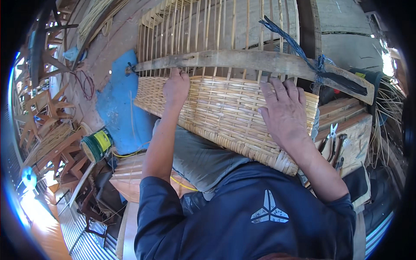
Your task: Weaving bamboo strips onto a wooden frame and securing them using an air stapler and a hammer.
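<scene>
A partly woven wicker panel (225, 104) of pale rattan lies across my lap, its thick bound edge toward me. Bare upright stakes (203, 34) run on from the weave to the far side. A flat wooden bar (242, 59) crosses over these stakes, tied at its right end with dark blue cord (286, 37). My left hand (177, 89) is closed at the upper edge of the weave, just under the bar; its fingertips are partly hidden. Toward the panel's right end, my right hand (284, 110) lies flat on the weave, fingers apart and tips at its upper edge.
Pliers with light jaws (333, 132) and other hand tools rest on a wooden box (353, 149) at right. A blue sheet (123, 112) and a green-and-yellow tub (96, 145) are at left. Loose cane strands (385, 112) hang at far right. Wooden frame pieces (47, 108) pile up far left.
</scene>
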